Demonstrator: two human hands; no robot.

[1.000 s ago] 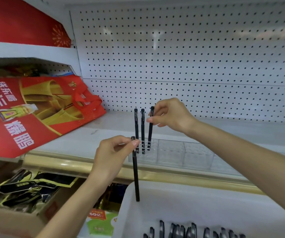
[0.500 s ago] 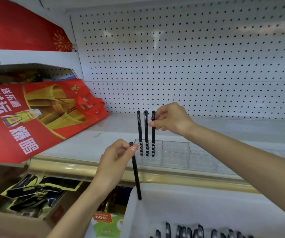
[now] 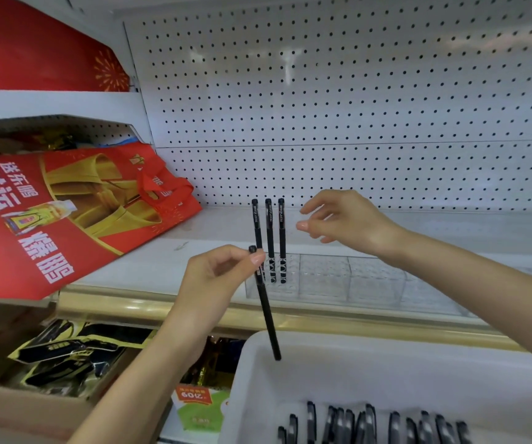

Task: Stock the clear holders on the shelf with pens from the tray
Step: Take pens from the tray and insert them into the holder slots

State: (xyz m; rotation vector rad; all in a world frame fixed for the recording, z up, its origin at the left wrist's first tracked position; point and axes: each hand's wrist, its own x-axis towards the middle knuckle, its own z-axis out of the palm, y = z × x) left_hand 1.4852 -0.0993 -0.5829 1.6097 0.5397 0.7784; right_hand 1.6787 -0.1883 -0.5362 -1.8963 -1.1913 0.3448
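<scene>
Three black pens (image 3: 269,232) stand upright in the leftmost clear holder (image 3: 290,283) on the white shelf (image 3: 149,267). My left hand (image 3: 213,280) pinches a fourth black pen (image 3: 267,318) near its top, and the pen hangs tilted in front of the holder with its lower end over the white tray (image 3: 402,373). My right hand (image 3: 344,222) hovers just right of the standing pens, fingers loose and holding nothing. Several more black pens (image 3: 373,424) lie in the tray at the bottom.
More clear holders (image 3: 373,278) continue to the right along the shelf. A red bag with gold print (image 3: 66,213) lies on the shelf at the left. White pegboard (image 3: 354,107) backs the shelf. A cardboard box with dark packets (image 3: 53,357) sits lower left.
My right hand has let go of the third standing pen and drawn back to the right, fingers opening. My left hand still holds its pen in about the same place.
</scene>
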